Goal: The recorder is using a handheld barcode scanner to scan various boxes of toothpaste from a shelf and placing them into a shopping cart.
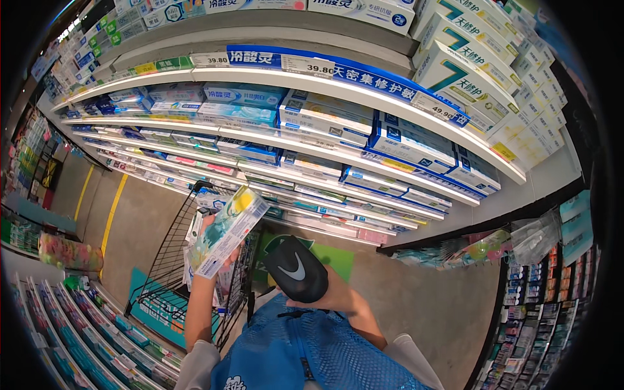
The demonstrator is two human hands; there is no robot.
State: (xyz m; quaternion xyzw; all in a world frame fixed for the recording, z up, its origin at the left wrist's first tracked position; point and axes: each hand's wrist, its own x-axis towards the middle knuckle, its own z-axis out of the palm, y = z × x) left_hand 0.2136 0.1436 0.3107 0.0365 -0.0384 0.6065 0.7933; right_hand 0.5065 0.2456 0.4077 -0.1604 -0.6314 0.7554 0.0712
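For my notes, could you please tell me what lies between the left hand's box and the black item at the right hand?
The head view shows part of the wire cart and a green floor graphic between the box and the black item.

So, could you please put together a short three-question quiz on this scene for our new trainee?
1. What is the person's left hand holding?
2. True or false: in the picture, the wire cart lies to the right of the black object with a pale curved mark.
3. Choose one: the mesh vest is (a) red, (b) blue or (c) yellow.

Key:
1. A long printed box, partly white and teal.
2. False; it lies to the left.
3. b, blue.
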